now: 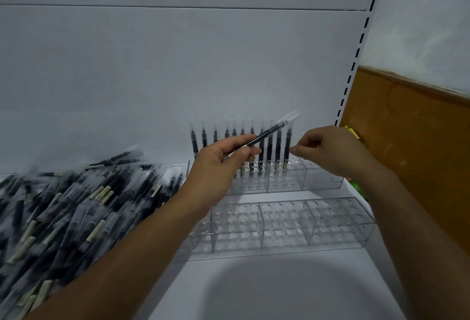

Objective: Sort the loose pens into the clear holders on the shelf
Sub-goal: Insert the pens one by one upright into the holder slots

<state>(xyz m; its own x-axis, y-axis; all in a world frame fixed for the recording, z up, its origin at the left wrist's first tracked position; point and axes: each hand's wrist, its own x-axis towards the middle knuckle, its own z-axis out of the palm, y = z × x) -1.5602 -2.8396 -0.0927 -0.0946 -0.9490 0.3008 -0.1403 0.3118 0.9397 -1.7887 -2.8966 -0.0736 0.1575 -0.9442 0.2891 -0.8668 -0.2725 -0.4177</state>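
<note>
My left hand [223, 159] pinches a dark pen [269, 132] in a clear sleeve, tilted up to the right, in front of the back clear holder [323, 179]. Several dark pens [278, 146] stand upright in a row in that holder. My right hand [330, 150] hovers beside the rightmost standing pens with its fingertips pinched together near one; what it holds is unclear. A second clear holder [338, 220] with round holes lies nearer me, with no pens in it. A big heap of loose wrapped pens [71, 207] covers the shelf's left side.
The white shelf [292, 281] has a white back panel [178, 65] and a slotted upright post [356, 57] at right. Beyond the post is a brown wooden panel [412, 141]. Yellow and green items [352, 131] peek out at the shelf's right edge.
</note>
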